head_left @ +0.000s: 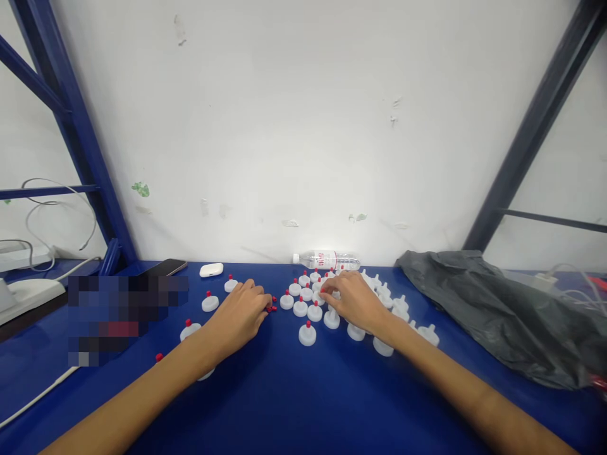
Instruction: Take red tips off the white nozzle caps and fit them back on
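Observation:
My left hand (247,313) rests low over the table with curled fingers. Small red caps (272,308) lie right at its fingertips; whether one is between the fingers is hidden. My right hand (353,297) pinches a small red cap (323,291) between thumb and fingertips, above a cluster of round white plastic lids with narrow spouts. Several lids in the cluster, such as the white lid (307,335) in front, carry a red cap on the spout. Lids with bare spouts (429,335) stand under and beyond my right wrist. More red-capped lids (210,303) stand around my left forearm.
A clear plastic bottle (327,260) lies along the wall behind the lids. A white earbud case (211,270) and a dark phone (169,267) lie at the back left. A grey plastic bag (493,309) spreads over the right side. Cables and a power strip (33,297) lie far left.

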Demonstrator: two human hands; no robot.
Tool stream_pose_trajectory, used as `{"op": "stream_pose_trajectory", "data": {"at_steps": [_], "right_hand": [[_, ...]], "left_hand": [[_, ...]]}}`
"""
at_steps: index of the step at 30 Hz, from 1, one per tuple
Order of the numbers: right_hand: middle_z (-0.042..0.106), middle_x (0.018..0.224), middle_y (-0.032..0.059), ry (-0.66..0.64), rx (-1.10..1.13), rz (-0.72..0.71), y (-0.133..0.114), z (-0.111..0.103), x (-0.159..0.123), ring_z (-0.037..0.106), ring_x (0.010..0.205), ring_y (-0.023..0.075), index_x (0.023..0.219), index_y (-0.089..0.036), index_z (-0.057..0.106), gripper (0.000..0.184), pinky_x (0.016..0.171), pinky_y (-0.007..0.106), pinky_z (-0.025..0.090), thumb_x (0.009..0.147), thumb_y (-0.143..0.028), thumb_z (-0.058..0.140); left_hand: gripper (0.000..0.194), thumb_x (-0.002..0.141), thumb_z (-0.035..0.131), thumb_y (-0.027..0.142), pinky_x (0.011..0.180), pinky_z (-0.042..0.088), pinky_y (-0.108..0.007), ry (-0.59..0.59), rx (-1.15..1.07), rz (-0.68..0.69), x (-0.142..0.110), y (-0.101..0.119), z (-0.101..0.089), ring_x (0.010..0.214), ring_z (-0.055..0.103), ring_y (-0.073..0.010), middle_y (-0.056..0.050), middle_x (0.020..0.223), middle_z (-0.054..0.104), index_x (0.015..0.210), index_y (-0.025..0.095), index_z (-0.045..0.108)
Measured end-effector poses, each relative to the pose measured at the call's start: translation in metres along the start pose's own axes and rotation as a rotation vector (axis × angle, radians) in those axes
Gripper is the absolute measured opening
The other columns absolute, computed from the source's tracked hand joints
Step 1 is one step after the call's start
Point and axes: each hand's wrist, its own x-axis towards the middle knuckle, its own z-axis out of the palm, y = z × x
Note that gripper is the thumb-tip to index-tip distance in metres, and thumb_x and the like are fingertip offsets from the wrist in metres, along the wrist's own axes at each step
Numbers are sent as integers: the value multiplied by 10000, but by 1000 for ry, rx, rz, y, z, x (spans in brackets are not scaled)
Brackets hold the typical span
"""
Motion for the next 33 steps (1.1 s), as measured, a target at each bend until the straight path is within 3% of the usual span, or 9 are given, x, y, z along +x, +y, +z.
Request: {"op": "stream_pose_trajectory", "data": {"at_steps": [4, 10, 17, 22, 26, 30, 33], "right_hand": [[791, 864, 45, -27, -19, 1, 2, -2, 0, 699, 881, 252, 900, -216, 797, 178, 865, 383, 484, 965, -297, 653], [791, 984, 75, 36, -79, 97, 12, -7, 2, 700, 970, 265, 1057, -193, 762, 317, 884, 392, 475, 1063, -325, 474], [797, 928, 58, -18, -69, 159, 27, 3, 5, 725, 907, 264, 910, -199, 753, 49, 789, 345, 494, 913, -226, 712], [768, 1056, 54, 97, 35, 160, 22, -4, 2, 723, 959, 221, 1094, -212, 622, 147, 762, 326, 521, 1051, -269, 493], [736, 1080, 66, 175, 182, -13, 4, -4, -3, 708, 972, 234, 1134, -221, 578, 130, 797, 367, 557, 1053, -286, 501], [700, 1134, 78, 212, 185, -275, -19, 5, -10, 661, 1089, 246, 1120, -221, 623, 111, 946, 415, 551, 1023, -226, 570], [699, 1091, 72, 257, 205, -326, -32, 10, -15, 664, 1053, 235, 1097, -220, 644, 101, 931, 406, 567, 1009, -206, 595]], "left_hand": [[198, 946, 550, 146, 802, 419, -412, -16, 3, -6, 2, -1, 0, 959, 601, -314, -112, 964, 754, 969, 188, 742], [220, 984, 527, 174, 790, 410, -394, -22, -1, -8, 0, 2, -1, 970, 597, -308, -119, 1004, 744, 1076, 192, 726], [270, 981, 485, 122, 755, 405, -388, -17, -24, 9, 0, 1, 2, 901, 593, -289, -91, 918, 733, 873, 202, 718], [200, 988, 482, 166, 739, 443, -383, 103, -84, -34, -1, 8, -5, 878, 618, -274, -81, 922, 721, 928, 194, 671], [169, 1019, 496, 214, 793, 501, -361, 203, -170, -29, -3, 17, -9, 888, 668, -228, -42, 957, 745, 1027, 218, 665], [147, 1024, 555, 223, 858, 540, -339, 407, -336, 148, -4, 23, -6, 955, 700, -208, -34, 1021, 774, 1074, 223, 694], [147, 1014, 586, 222, 850, 561, -346, 492, -358, 247, -4, 27, -2, 936, 711, -210, -38, 1015, 786, 1085, 213, 714]]}}
